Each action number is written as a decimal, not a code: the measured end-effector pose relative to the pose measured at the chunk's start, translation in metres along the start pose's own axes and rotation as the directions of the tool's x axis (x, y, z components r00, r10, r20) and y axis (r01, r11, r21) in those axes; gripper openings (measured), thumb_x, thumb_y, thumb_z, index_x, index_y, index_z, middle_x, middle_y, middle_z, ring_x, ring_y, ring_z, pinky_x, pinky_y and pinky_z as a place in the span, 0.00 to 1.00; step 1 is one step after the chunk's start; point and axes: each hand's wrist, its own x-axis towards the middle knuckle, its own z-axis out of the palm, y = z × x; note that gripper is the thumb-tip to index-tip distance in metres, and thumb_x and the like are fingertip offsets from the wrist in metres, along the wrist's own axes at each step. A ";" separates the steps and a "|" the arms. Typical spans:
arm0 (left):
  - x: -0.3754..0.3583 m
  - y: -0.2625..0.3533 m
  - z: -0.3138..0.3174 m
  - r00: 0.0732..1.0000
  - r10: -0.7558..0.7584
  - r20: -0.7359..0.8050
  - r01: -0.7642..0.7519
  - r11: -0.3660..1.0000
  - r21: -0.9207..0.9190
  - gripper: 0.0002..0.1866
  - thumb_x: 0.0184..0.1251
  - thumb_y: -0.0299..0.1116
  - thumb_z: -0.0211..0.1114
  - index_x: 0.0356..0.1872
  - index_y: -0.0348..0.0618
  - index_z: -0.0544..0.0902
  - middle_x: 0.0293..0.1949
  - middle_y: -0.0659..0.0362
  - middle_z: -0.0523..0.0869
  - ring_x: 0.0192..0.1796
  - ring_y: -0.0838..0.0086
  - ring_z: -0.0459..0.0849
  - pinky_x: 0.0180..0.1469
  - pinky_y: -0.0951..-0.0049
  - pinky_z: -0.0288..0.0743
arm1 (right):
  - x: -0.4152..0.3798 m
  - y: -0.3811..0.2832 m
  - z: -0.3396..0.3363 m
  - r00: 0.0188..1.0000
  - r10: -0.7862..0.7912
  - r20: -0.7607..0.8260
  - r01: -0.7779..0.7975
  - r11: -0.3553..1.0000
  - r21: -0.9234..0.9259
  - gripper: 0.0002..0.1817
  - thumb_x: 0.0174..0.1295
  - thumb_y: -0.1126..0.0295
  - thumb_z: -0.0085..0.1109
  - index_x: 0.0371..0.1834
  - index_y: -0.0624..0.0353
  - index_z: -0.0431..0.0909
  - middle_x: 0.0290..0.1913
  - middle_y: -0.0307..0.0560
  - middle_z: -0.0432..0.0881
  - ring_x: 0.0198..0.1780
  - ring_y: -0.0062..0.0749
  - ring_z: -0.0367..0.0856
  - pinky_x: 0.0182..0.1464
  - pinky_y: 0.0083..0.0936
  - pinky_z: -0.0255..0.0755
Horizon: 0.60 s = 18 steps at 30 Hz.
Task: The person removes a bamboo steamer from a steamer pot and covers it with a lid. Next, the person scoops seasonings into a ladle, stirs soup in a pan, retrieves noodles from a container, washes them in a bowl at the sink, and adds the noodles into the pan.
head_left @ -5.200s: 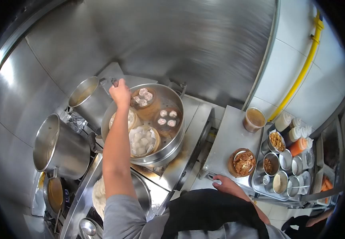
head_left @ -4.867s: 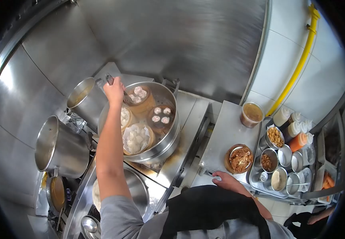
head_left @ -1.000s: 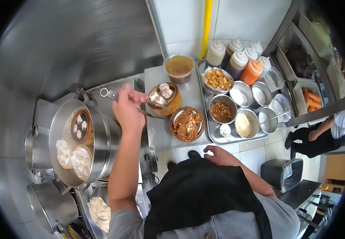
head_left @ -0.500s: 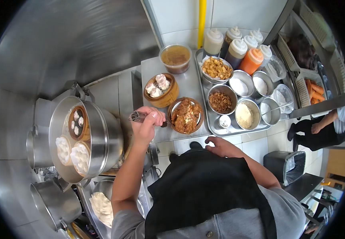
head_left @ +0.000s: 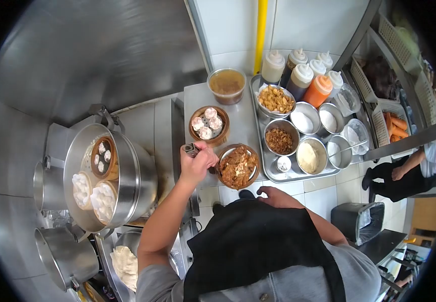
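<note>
My left hand (head_left: 198, 167) is closed around a tool with a metal end (head_left: 190, 149); it looks like tongs, mostly hidden by my fingers. Its dark lower end reaches the left rim of a bamboo steamer (head_left: 257, 179) filled with brown, sauce-coated meat pieces (head_left: 239, 166). Behind that, a second bamboo steamer (head_left: 194, 132) sits flat on the counter with several pale pink dumplings (head_left: 210, 122) inside. Low in front of the apron, my right hand (head_left: 277, 197) holds nothing; its visible fingers are loosely apart and the rest is partly hidden.
A metal tray (head_left: 314, 176) carries bowls of powders, fried bits and squeeze bottles (head_left: 318, 90). A plastic tub (head_left: 226, 85) of brown liquid stands behind the steamers. The large steamer pot (head_left: 147, 176) is at left, dough (head_left: 125, 264) below it. Another person (head_left: 404, 173) stands far right.
The dumpling steamer, tilted before, now lies flat. My left hand with the tool has shifted right to the meat steamer, which sits slightly closer to me. The view has shifted a little.
</note>
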 end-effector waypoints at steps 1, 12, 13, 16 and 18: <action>-0.002 0.001 -0.001 1.000 -0.028 0.014 0.028 0.999 -0.046 0.15 0.63 0.21 0.51 0.16 0.39 0.65 0.13 0.62 0.68 0.17 0.79 0.64 0.23 0.71 0.64 | 0.002 0.002 0.002 1.000 -0.014 0.007 0.014 1.000 -0.003 0.20 0.68 0.60 0.57 0.55 0.63 0.75 0.51 0.60 0.81 0.56 0.50 0.79 0.59 0.36 0.70; -0.018 0.186 0.002 0.919 0.293 -0.264 -0.278 0.956 0.091 0.14 0.64 0.29 0.47 0.18 0.44 0.63 0.13 0.61 0.61 0.15 0.74 0.60 0.23 0.66 0.66 | 0.027 -0.008 0.014 0.988 -0.149 0.029 0.150 0.986 -0.071 0.18 0.65 0.58 0.59 0.47 0.62 0.81 0.46 0.64 0.83 0.51 0.56 0.81 0.55 0.39 0.72; -0.024 0.217 -0.001 0.884 0.333 -0.327 -0.309 0.943 0.126 0.14 0.64 0.30 0.47 0.17 0.45 0.62 0.13 0.61 0.61 0.14 0.74 0.59 0.23 0.66 0.65 | 0.036 -0.004 0.017 0.990 -0.117 0.077 0.120 0.992 -0.037 0.18 0.64 0.59 0.60 0.46 0.63 0.81 0.45 0.64 0.84 0.51 0.53 0.82 0.55 0.38 0.72; -0.040 0.292 -0.029 0.775 0.460 -0.434 -0.386 0.887 0.253 0.15 0.64 0.31 0.49 0.16 0.46 0.62 0.12 0.62 0.59 0.15 0.75 0.58 0.23 0.67 0.63 | 0.050 -0.008 0.023 0.966 -0.223 0.129 0.236 0.967 -0.096 0.19 0.65 0.58 0.59 0.46 0.65 0.81 0.43 0.65 0.84 0.50 0.51 0.83 0.54 0.37 0.72; -0.051 0.326 -0.055 0.707 0.536 -0.461 -0.416 0.843 0.341 0.15 0.63 0.31 0.50 0.16 0.46 0.62 0.12 0.63 0.59 0.15 0.76 0.57 0.23 0.67 0.63 | 0.056 -0.012 0.024 0.963 -0.234 0.136 0.254 0.955 -0.153 0.20 0.65 0.58 0.59 0.48 0.65 0.80 0.43 0.65 0.84 0.49 0.51 0.84 0.52 0.36 0.73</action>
